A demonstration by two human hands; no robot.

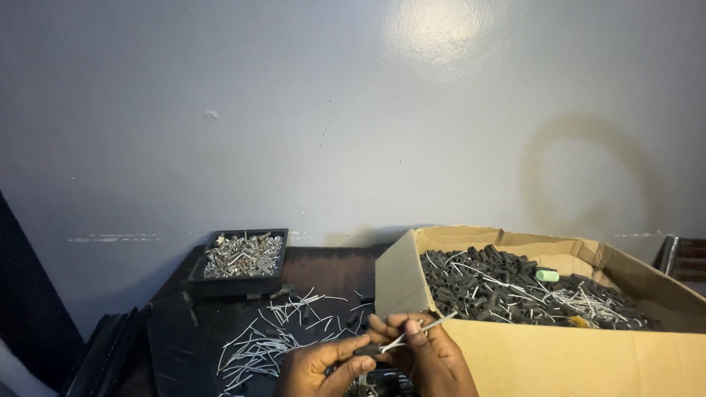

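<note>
Both hands meet low over the desk (323,265): the right hand (434,356) pinches a thin white pin (415,331), the left hand (323,364) a small black sleeve (365,350) just left. Best kept aligned, threading slowly.

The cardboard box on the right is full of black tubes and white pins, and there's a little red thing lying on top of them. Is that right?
Not quite. The head view shows the cardboard box on the right filled with black tubes and white pins, but the little thing lying on top is light green, not red.
</note>
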